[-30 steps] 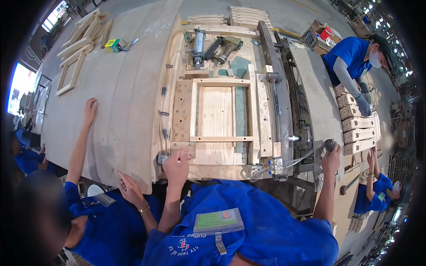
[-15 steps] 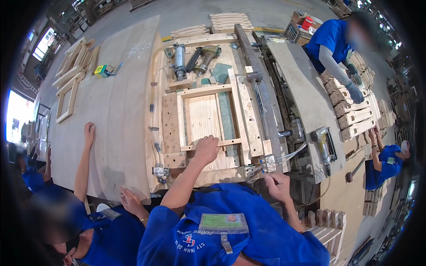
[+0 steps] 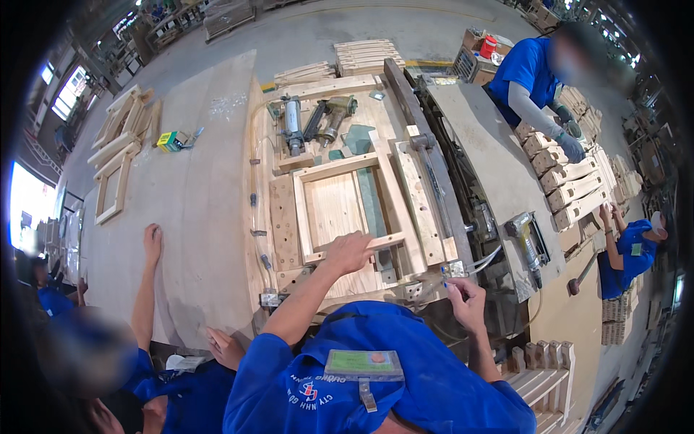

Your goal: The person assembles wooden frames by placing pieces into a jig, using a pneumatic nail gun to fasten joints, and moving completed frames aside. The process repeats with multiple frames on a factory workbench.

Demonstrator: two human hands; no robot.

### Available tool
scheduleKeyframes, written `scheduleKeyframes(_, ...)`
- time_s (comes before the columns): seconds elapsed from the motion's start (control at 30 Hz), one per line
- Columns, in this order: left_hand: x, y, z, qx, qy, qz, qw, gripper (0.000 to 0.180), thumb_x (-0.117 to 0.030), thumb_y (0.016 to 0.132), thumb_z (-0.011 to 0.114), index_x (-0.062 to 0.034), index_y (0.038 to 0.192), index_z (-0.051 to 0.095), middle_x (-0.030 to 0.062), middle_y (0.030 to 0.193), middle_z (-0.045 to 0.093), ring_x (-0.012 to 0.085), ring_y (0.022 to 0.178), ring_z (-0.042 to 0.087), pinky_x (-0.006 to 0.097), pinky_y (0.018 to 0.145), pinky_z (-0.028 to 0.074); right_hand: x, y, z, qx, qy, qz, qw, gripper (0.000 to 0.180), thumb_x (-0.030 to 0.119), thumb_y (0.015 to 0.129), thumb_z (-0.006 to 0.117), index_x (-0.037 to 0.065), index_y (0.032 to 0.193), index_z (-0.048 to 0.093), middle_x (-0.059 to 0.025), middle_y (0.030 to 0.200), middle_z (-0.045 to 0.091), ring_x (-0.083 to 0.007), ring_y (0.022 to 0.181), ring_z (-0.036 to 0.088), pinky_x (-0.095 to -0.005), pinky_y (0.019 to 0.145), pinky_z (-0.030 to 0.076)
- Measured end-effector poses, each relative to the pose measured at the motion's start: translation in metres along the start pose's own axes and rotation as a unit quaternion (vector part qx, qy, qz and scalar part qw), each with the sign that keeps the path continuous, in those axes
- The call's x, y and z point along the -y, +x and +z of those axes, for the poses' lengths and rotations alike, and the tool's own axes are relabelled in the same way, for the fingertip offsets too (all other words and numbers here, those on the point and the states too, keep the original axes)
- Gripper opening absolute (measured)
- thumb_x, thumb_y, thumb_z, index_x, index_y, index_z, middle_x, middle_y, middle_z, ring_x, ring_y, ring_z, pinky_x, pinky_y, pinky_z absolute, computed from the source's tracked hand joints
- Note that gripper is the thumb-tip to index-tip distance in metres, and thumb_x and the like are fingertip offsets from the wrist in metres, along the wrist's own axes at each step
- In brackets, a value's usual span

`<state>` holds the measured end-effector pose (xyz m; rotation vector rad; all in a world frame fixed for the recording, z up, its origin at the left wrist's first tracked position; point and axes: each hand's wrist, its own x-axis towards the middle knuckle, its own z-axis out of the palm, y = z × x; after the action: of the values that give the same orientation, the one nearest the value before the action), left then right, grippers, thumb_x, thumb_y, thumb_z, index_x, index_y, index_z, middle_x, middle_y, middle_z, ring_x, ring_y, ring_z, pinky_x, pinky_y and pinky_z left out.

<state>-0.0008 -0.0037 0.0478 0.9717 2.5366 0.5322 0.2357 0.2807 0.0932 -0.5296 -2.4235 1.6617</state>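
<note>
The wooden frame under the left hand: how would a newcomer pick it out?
Start at the big plywood bench, then its raised clamping jig. The wooden frame lies flat in the jig's middle, the left hand on its near rail; the other frames lie loose far left.

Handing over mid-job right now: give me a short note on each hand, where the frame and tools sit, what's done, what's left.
Left hand: open, resting flat on the near rail of the wooden frame, which lies in the clamping jig.
Right hand: at the small metal switch box on the jig's near edge, fingers pinching at it; grip unclear.
Nail gun: lying unused on the bench to the right. Two more air tools lie beyond the frame.
Done: frame pieces are seated in the jig.
Left: cannot tell whether the joints are fastened; check them.
</note>
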Motion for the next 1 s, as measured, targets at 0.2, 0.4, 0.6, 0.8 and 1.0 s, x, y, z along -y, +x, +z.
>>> scheduleKeyframes(0.2,-0.036,-0.005,-0.118,-0.123,-0.132,-0.018,0.983,0.047,-0.046,0.095,0.076,-0.0028,0.109,0.064,0.0249,0.098,0.073,0.0488,0.097,0.068,0.055,0.084,0.053,0.001,0.015,-0.009,-0.059,-0.025,-0.006,0.998,0.021,0.013,0.097,0.076,-0.004,0.111,0.078,-0.0065,0.087,0.077,-0.0086,0.076,0.067,-0.0268,0.072,0.054)
scheduleKeyframes(0.4,-0.030,-0.076,-0.208,-0.264,-0.242,-0.079,0.930,0.042,-0.031,0.093,0.084,0.0003,0.114,0.067,0.0189,0.096,0.076,0.0304,0.088,0.074,0.043,0.075,0.055,0.011,0.021,-0.012,-0.084,-0.093,-0.026,0.992,0.017,0.007,0.099,0.071,-0.005,0.109,0.077,-0.0117,0.085,0.076,-0.0145,0.074,0.069,-0.0309,0.072,0.056)
scheduleKeyframes(0.6,0.061,-0.172,-0.233,-0.528,-0.277,-0.161,0.787,0.039,-0.020,0.095,0.084,0.0047,0.121,0.069,0.0119,0.100,0.078,0.0173,0.091,0.073,0.035,0.078,0.058,0.020,0.025,-0.008,-0.054,-0.185,-0.065,0.979,0.015,0.005,0.099,0.070,-0.005,0.107,0.075,-0.0154,0.086,0.075,-0.0188,0.074,0.069,-0.0346,0.070,0.055)
scheduleKeyframes(0.8,0.184,-0.216,-0.247,-0.652,-0.026,-0.285,0.702,0.037,-0.021,0.098,0.079,0.0036,0.124,0.070,0.0164,0.109,0.077,0.0291,0.101,0.074,0.039,0.088,0.058,0.013,0.031,0.002,-0.040,-0.261,-0.124,0.956,0.016,0.012,0.101,0.067,-0.002,0.102,0.074,-0.0168,0.078,0.069,-0.0263,0.064,0.065,-0.0383,0.062,0.049)
scheduleKeyframes(1.0,0.239,-0.238,-0.250,-0.611,0.329,-0.226,0.683,0.032,-0.022,0.104,0.072,0.0031,0.125,0.071,0.0207,0.122,0.073,0.0348,0.113,0.070,0.050,0.096,0.056,0.039,0.006,0.009,0.019,-0.315,-0.004,0.949,0.012,0.016,0.093,0.068,0.005,0.097,0.072,-0.0191,0.089,0.069,-0.0413,0.086,0.069,-0.0517,0.074,0.054)
